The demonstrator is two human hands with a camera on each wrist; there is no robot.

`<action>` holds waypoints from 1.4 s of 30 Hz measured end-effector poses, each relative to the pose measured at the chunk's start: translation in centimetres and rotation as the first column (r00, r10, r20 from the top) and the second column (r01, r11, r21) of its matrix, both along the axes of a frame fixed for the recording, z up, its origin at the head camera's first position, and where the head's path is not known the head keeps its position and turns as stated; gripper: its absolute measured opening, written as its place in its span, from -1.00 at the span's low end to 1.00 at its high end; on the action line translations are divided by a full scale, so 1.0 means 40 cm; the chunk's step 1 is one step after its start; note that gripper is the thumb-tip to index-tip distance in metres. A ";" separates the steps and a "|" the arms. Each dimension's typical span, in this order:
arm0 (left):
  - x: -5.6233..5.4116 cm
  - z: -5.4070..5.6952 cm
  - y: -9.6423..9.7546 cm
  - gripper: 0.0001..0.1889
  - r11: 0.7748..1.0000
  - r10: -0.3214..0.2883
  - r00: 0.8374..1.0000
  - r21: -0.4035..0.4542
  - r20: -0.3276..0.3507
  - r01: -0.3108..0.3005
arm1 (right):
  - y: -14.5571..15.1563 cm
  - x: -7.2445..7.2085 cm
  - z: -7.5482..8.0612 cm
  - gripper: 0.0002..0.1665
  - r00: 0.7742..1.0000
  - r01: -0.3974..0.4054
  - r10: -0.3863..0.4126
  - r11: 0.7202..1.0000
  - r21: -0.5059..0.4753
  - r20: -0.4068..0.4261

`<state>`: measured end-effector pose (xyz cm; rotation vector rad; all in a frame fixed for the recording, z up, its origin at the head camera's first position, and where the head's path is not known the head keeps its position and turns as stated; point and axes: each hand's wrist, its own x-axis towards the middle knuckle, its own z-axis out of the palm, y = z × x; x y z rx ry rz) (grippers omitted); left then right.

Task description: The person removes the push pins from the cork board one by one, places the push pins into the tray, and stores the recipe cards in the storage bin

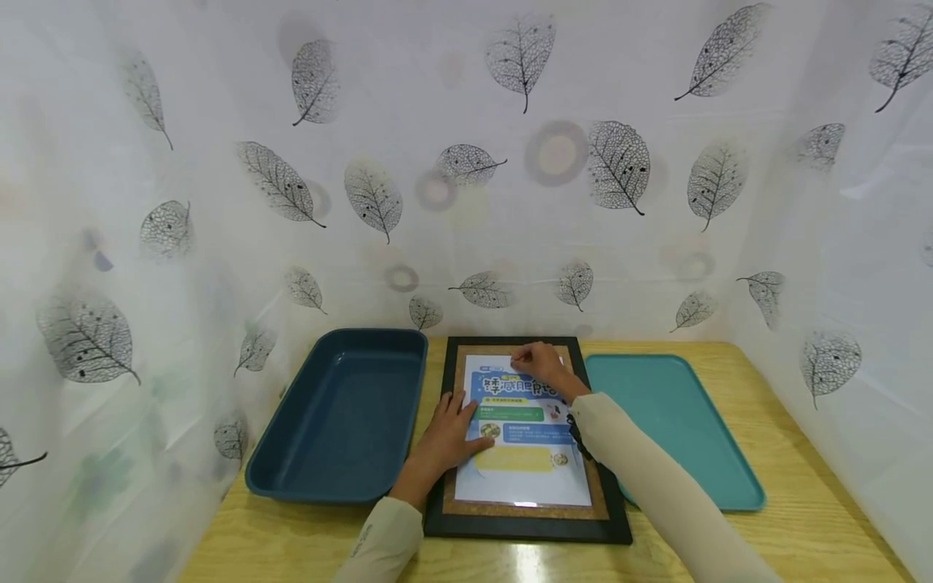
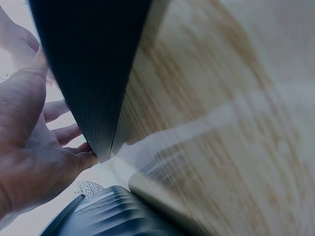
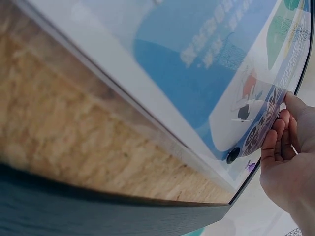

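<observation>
A printed sheet (image 1: 528,486) with a glossy surface lies on a cork board (image 1: 496,510) in a black frame (image 1: 528,528). My left hand (image 1: 448,433) rests on the left part of the sheet and frame, fingers spread. The left wrist view shows this hand (image 2: 34,132) beyond the dark frame edge (image 2: 91,64). Near the sheet's top, my right hand (image 1: 543,364) has its thumb and fingertips brought together. In the right wrist view, that hand (image 3: 290,152) touches the sheet's far edge; anything between the fingertips is hidden. A small round black spot (image 3: 233,155) shows near the sheet's corner.
A deep dark blue tray (image 1: 335,413) stands left of the board. A flat teal tray (image 1: 678,429) lies to the right, partly behind my right sleeve (image 1: 641,461). Both are on a light wooden table (image 1: 787,453), with a leaf-patterned curtain (image 1: 437,121) around the back and sides.
</observation>
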<state>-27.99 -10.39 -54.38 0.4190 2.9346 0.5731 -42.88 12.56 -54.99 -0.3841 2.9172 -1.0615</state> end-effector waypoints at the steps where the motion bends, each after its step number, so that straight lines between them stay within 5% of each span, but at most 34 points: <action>1: 0.000 0.000 0.000 -0.08 1.000 -0.001 1.000 -0.001 0.000 0.001 | 0.001 0.001 0.000 -0.85 1.000 -0.001 0.001 1.000 0.000 0.002; 19: 0.003 0.004 -0.003 -0.09 1.000 -0.006 1.000 -0.001 0.002 0.006 | 0.000 0.007 -0.001 -0.87 1.000 -0.020 0.020 0.999 -0.029 0.020; 42: -0.003 0.000 0.006 -0.09 1.000 0.008 1.000 -0.021 0.022 -0.008 | 0.024 0.002 0.025 -0.82 0.997 -0.076 0.077 0.996 0.053 -0.005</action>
